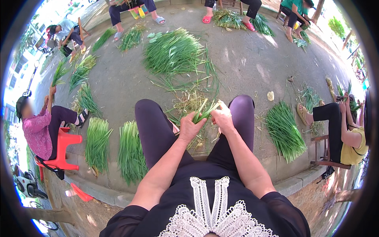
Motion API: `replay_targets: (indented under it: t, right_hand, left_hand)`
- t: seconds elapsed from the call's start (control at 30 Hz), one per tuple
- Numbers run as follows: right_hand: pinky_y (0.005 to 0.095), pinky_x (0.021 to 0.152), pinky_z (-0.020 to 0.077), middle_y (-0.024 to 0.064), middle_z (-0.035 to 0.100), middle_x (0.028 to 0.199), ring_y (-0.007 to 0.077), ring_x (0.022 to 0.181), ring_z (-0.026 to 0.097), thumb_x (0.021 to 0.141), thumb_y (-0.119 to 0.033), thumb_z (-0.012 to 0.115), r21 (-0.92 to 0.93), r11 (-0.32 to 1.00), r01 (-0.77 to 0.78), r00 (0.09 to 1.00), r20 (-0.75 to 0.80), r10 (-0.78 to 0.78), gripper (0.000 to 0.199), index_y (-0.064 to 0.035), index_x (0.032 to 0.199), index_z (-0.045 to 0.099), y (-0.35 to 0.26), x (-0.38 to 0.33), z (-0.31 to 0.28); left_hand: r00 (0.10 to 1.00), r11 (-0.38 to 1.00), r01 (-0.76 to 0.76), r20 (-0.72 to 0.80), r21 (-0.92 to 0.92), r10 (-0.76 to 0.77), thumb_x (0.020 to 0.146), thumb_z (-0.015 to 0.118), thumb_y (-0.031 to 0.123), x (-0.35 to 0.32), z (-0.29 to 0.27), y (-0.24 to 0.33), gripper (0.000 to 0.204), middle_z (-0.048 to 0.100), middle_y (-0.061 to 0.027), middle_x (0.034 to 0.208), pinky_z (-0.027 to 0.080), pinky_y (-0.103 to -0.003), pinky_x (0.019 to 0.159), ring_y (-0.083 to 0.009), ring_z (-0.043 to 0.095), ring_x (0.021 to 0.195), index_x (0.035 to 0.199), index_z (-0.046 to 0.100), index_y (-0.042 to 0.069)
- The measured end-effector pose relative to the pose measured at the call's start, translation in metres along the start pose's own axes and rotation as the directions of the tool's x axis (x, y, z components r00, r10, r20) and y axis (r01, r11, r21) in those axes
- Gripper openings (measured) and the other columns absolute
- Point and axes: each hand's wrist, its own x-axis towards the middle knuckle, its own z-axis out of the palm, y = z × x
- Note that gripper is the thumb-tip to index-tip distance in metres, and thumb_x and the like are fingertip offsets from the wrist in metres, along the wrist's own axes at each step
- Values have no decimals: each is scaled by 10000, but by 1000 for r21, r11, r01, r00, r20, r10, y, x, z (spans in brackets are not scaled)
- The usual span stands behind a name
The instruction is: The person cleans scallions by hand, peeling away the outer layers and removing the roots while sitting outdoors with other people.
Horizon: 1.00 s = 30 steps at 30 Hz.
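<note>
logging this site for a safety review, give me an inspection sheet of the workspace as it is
surface: grey concrete ground, strewn with trimmings.
job's things: small bunch of green stalks held over the lap.
clutter: dry trimmed scraps between the knees; sorted green bundles on the left, another bundle on the right, big loose pile ahead.
grippers: left hand has its grip closed on the bunch; right hand pinches the stalks.
cables: nothing seen.
surroundings: other people seated around, one on a red plastic stool; parked scooter at far left.
</note>
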Motion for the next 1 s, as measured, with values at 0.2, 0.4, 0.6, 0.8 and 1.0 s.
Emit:
replay_targets:
  t: [0.2,0.4,0.6,0.8,1.0]
  right_hand:
    - [247,390,377,21,479,556,88,450,447,722,-34,530,35,994,-107,994,-17,108,616,0,1299,319,12,13,-1]
    - [240,377,351,19,468,553,96,416,427,713,34,529,12,995,-103,995,-7,103,645,0,1315,302,13,9,1]
    - [238,396,374,36,483,577,104,412,431,760,0,501,-27,995,-100,994,33,101,651,20,1348,220,17,12,6]
    - [246,394,362,32,463,565,110,429,430,748,-4,489,-24,996,-82,996,44,83,646,20,1343,240,11,11,12]
    - [253,381,365,34,480,550,102,430,441,734,-26,507,-66,998,-22,1000,1,22,622,47,1310,286,12,10,13]
  left_hand:
    - [985,968,-167,-20,187,174,699,704,186,0,-2,4,223,573,-93,648,439,-297,555,-194,556,572,814,585,38]
    - [969,949,-237,-18,208,247,697,688,187,-5,-3,6,205,574,-109,693,447,-335,568,-286,578,636,803,581,48]
    - [967,947,-241,-26,212,252,709,669,187,-7,-7,1,172,583,-98,720,450,-348,571,-281,583,655,809,586,75]
    - [975,963,-207,-44,174,217,685,684,158,-8,-7,-3,193,583,-110,715,452,-339,578,-286,581,646,806,588,42]
    - [987,982,-145,-47,123,152,683,700,174,-7,-9,-1,219,582,-104,676,445,-309,560,-228,566,590,810,588,35]
